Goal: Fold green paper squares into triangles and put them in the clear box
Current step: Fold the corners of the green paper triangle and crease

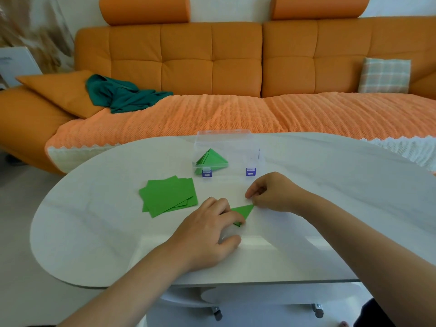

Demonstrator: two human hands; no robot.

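One triangle [244, 211] of bright green paper lies flat on the table [94, 232], about midway across it and toward the person's side. Only part of it shows: a sharp corner pointing right, a long edge running down and left from there, and a darker sliver at the lower end where layers seem to overlap. The rest is hidden under fingers.

The left grip [210, 234] lies palm down over the triangle's left part. Its fingers stretch loosely across the paper and press it to the table, and its thumb rests on the bare top beside it (nothing is curled round the sheet). The right grip [274, 192] sits just right of the triangle with its fingers bent in, thumb and forefinger pinching the right corner. The paper thus lies between the two, touching both.

To the left, a fanned stack [168, 195] of green squares lies on the table, near the left grip but apart from it. Beyond the hands stands the clear box [236, 142], with two purple latches [207, 173] on its near side. Finished triangles [211, 160] lean together in its left half.

Behind the table runs an orange sofa [212, 62], with a teal cloth [122, 95] heaped at its left and a plaid cushion [384, 75] at its right.
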